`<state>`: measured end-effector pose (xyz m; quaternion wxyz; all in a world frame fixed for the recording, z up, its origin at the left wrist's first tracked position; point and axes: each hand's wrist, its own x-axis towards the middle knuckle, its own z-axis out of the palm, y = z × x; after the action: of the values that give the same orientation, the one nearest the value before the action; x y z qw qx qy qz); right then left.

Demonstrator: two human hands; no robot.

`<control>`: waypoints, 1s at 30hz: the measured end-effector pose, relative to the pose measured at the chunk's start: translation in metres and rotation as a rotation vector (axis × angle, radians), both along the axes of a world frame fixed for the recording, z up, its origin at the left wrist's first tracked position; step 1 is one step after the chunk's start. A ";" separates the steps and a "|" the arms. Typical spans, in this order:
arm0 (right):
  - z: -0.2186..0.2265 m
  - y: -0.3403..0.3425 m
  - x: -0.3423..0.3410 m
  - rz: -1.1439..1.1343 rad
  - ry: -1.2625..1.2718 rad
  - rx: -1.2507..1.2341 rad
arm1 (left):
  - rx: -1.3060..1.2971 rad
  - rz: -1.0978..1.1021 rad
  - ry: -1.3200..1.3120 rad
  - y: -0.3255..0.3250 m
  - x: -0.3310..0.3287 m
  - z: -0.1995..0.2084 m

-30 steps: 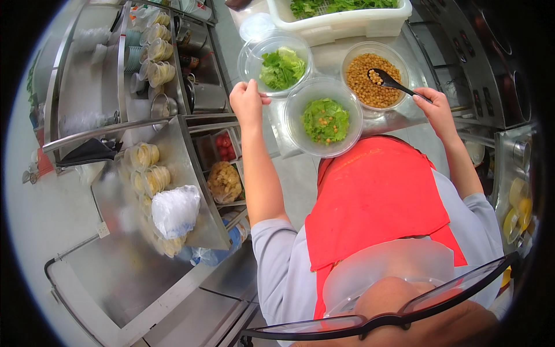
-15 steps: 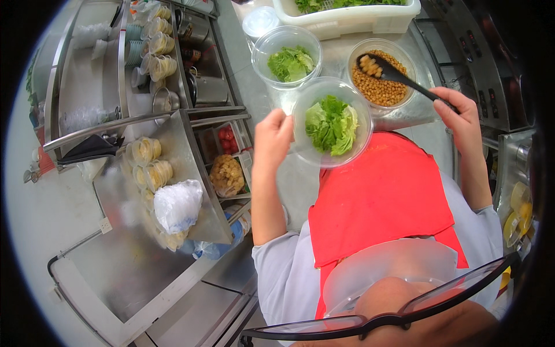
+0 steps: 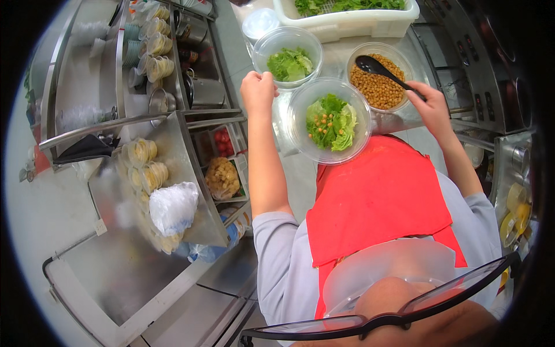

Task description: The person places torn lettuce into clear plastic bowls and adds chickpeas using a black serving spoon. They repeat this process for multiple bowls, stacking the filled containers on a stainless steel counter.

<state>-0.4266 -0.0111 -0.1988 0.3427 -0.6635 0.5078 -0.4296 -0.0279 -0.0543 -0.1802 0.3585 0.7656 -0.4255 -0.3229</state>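
Observation:
My right hand point(image 3: 430, 106) is closed round the handle of a black spoon point(image 3: 373, 66). The spoon's head rests over the chickpeas point(image 3: 378, 87) in a clear round tub point(image 3: 351, 53) and looks bare. Nearest me sits a clear plastic bowl point(image 3: 298, 139) of green lettuce point(image 3: 347, 124), with several chickpeas scattered on the leaves; no hand touches it. Behind it to the left stands a second clear bowl point(image 3: 266, 43) holding lettuce point(image 3: 289, 65) only. At its near-left rim my left hand point(image 3: 258, 92) is closed, fingers pinched on the edge.
At the far end of the steel table point(image 3: 399, 118) is a white bin point(image 3: 347, 26) of greens, with a white-lidded tub point(image 3: 259, 24) beside it. Left stands a steel rack point(image 3: 118, 63) with stacked cups point(image 3: 159, 46) and a plastic bag point(image 3: 173, 208). Cooking equipment point(image 3: 483, 63) lines the right.
Chickpeas have dropped from the spoon onto the near bowl's lettuce. The spoon is back over the chickpea tub, and my left hand has moved from the near bowl to the far bowl.

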 end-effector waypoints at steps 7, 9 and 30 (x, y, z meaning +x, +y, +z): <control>-0.052 0.010 -0.014 0.268 0.563 0.142 | -0.390 0.036 0.462 0.026 -0.003 0.032; -0.054 0.013 -0.019 0.188 0.329 0.253 | -0.457 0.017 0.532 0.049 0.002 0.052; 0.044 0.011 0.008 0.069 0.520 -0.158 | -0.079 -0.058 -0.476 0.009 0.006 -0.030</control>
<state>-0.4188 -0.0002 -0.1548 0.1621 -0.7931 0.5208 -0.2711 -0.0216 -0.0448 -0.2103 0.2683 0.7929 -0.5322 -0.1268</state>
